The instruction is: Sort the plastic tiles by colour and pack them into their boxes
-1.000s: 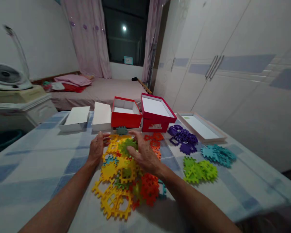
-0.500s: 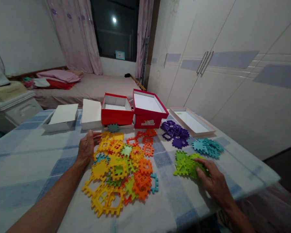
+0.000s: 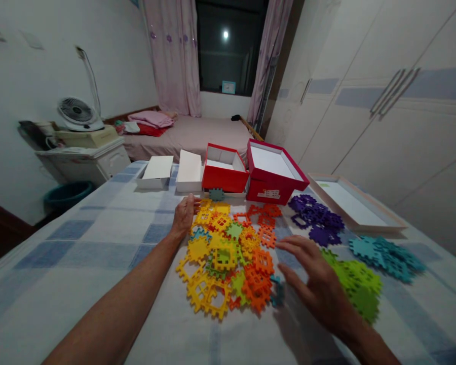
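- Right hand (image 3: 319,284): fingers spread, empty; the orange square toothed plastic piece (image 3: 267,236) is nearer it, at ten o'clock.
- Left hand (image 3: 184,215): half-curled, grip unclear; yellow toothed plastic pieces (image 3: 204,217) at three o'clock.

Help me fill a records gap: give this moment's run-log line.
Left hand: at edge of yellow plastic toothed pieces | Right hand: open beside orange plastic toothed pieces | Nearby: lime-green plastic toothed pieces, piled

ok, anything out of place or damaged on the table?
One oddity: a dull teal piece sits by the red box, at the far edge of the mixed pile; the teal pile is off right. No damage visible.
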`<action>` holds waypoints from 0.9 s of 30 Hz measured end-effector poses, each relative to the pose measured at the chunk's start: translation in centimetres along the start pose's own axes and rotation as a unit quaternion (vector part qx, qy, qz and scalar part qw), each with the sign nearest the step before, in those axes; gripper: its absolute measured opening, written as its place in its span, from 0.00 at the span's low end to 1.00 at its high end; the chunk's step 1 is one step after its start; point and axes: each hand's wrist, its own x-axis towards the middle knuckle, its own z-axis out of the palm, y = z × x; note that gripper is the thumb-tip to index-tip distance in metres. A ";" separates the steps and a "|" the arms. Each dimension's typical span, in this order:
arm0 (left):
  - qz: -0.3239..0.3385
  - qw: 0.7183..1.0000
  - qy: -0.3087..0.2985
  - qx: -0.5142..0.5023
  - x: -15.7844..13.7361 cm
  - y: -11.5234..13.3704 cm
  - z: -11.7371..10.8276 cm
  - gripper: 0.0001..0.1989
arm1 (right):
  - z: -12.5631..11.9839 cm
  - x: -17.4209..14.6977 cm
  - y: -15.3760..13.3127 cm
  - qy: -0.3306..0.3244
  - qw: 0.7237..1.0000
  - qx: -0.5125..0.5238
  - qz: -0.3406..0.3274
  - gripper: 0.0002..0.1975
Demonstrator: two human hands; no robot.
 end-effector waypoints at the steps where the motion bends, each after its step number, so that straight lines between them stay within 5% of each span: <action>1: 0.002 1.000 -0.001 0.000 0.0 0.0 0.0 0.32 | 1.0 1.2 -1.2 -0.044 0.999 0.017 -0.018 0.17; 5: 0.009 1.000 -0.003 -0.001 0.0 0.0 0.0 0.33 | 5.0 4.9 -4.4 -0.146 0.987 0.033 -0.051 0.25; 9: 0.010 1.000 -0.007 -0.003 0.1 -0.2 0.0 0.34 | 7.6 6.1 -4.4 -0.163 0.985 0.033 -0.047 0.11; 18: 0.012 1.000 -0.013 -0.008 0.1 -0.3 0.0 0.33 | 5.6 6.7 -2.2 -0.112 0.986 0.106 0.060 0.06; 24: 0.017 1.000 -0.014 0.008 0.0 0.0 0.0 0.34 | 5.9 6.9 -4.6 -0.236 0.950 0.202 -0.039 0.19; 27: 0.017 1.000 -0.015 0.015 0.1 -0.1 0.0 0.35 | 6.2 7.0 -4.2 -0.241 0.960 0.122 -0.074 0.20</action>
